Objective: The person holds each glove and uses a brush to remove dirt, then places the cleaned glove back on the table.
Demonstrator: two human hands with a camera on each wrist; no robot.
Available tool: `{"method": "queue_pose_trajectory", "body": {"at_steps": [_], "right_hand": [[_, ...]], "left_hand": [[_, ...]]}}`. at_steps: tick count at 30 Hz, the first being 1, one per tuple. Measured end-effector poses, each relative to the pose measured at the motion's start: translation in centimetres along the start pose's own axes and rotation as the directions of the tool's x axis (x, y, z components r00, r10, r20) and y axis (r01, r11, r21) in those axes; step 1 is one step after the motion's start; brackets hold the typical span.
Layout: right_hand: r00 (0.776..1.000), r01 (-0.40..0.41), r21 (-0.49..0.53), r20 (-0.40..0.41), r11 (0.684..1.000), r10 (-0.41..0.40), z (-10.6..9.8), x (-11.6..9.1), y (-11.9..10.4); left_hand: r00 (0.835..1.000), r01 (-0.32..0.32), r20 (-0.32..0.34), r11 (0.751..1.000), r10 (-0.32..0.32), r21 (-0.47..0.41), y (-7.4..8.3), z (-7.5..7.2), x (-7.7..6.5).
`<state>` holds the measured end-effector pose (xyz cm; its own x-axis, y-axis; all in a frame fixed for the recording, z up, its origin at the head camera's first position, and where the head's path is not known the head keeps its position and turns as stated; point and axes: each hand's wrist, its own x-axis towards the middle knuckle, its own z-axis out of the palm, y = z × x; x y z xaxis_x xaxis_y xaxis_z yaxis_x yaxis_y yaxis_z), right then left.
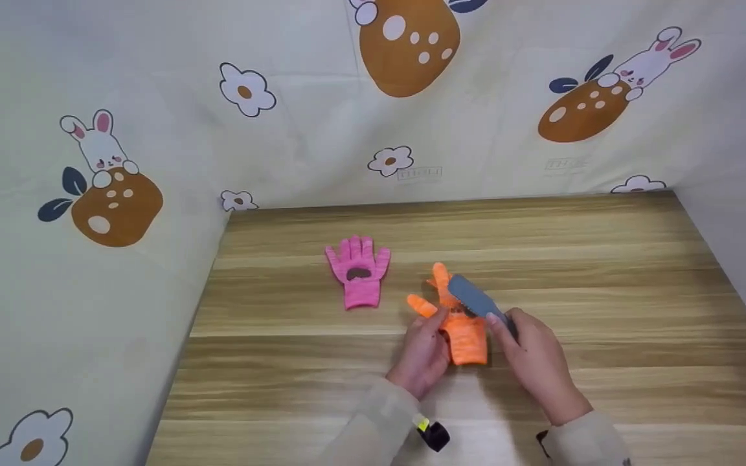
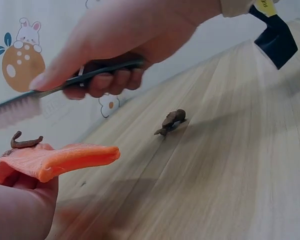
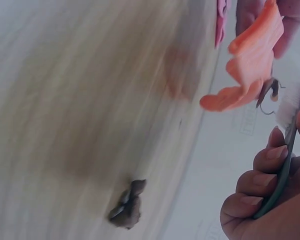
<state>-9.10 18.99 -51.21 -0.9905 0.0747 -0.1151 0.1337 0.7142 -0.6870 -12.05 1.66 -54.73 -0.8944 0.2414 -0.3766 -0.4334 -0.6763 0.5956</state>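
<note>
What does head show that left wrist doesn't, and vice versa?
Only head: the pink glove, lying on the table with a dark brown patch on its palm.

Only left wrist: a brown lump on the table, and the pale bristles on the underside of the brush.

Both: the left hand holding the orange glove, the right hand gripping the brush, the wood-grain table and the bunny-print backdrop.

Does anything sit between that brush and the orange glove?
Yes: brown material lies on the orange glove, facing the bristles of the brush in the right hand. Nothing else visible stands between them; the left hand holds the glove.
</note>
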Motion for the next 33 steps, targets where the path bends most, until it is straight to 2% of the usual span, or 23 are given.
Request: {"method": "queue_pose_trajectory", "body": {"at_steps": [4,9,16,24,33], "right_hand": [[0.999,0.044,-0.032,0.002,0.999,-0.044,0.5,0.1,-0.6],[0.998,0.054,-0.076,-0.003,0.996,-0.055,0.8,0.2,-0.3],[1.0,0.02,-0.086,0.019,0.996,-0.018,0.5,0.2,0.9],[1.0,0.029,-0.097,0.004,0.995,-0.028,0.0,0.2,1.8],[1.0,-0.006,-0.075,0.026,0.997,0.007,-0.5,0.2,2.3]], "left_hand": [[1.0,0.007,0.006,1.0,-0.007,0.011,-0.2,0.2,0.0],[1.0,0.007,0.0,1.0,-0.007,-0.017,0.0,0.3,0.0],[0.997,0.016,-0.072,0.999,-0.018,-0.028,0.3,0.1,-0.1],[0.999,-0.019,-0.035,1.0,0.02,0.017,0.4,0.0,-0.2],[0.998,-0.011,-0.063,1.0,0.009,-0.026,0.8,-0.2,-0.2]]}}
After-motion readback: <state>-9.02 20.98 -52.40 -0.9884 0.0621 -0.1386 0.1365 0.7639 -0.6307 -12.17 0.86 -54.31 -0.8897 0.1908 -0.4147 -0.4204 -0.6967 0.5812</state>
